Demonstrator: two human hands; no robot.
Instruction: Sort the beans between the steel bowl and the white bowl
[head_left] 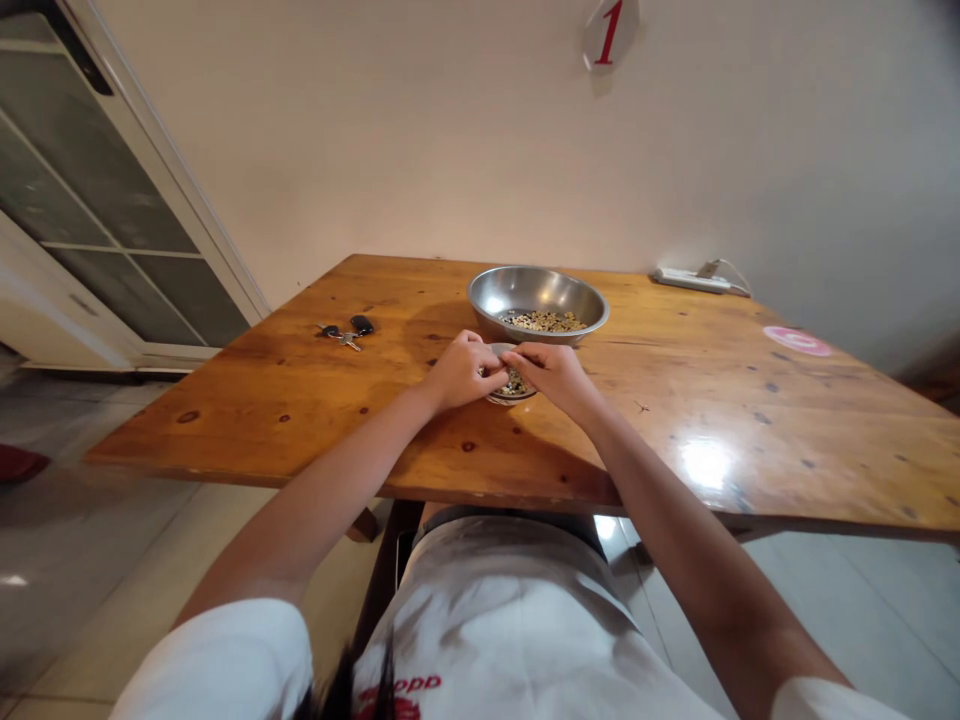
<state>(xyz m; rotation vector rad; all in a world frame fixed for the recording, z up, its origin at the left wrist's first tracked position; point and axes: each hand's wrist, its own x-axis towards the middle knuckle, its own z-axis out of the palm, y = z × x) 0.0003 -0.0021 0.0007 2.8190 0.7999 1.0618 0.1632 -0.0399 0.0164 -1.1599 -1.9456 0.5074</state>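
Note:
A small round bowl (512,400) sits on the wooden table in front of me, with small yellowish and dark pieces (516,384) inside. My left hand (463,373) is at the bowl's left side, fingers curled and thumb reaching over the rim. From the right, my right hand (556,374) bends over the bowl with its fingers drawn together in a pinch. The fingertips of both hands come close together above the pieces. Whatever they hold is too small or hidden to make out. Just behind stands a wide steel basin (491,312) holding more such pieces (546,321).
Keys with black fobs (349,333) lie on the table (420,460) to the left. A white power strip (691,281) with a plug lies at the back right, near a pink round sticker (796,341). A wall closes off the far side.

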